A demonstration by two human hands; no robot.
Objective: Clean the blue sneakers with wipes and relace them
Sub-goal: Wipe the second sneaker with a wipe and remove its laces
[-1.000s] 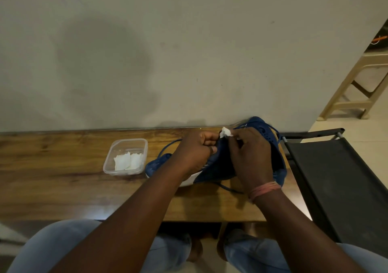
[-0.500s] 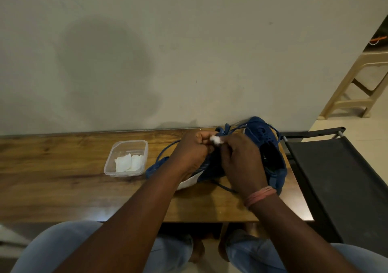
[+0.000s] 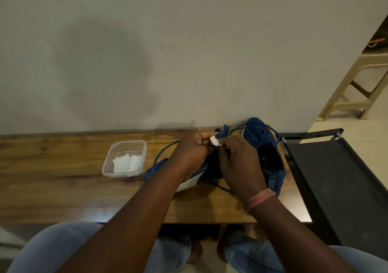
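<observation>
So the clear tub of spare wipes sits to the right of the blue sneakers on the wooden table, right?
Not quite. The head view shows the clear tub of spare wipes to the left of the blue sneakers, not the right. It does sit on the wooden table, as you said.

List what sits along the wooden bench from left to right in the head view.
Plastic tub of wipes → left hand → small white wipe → right hand → second blue sneaker → black chair beside the bench's end.
</observation>
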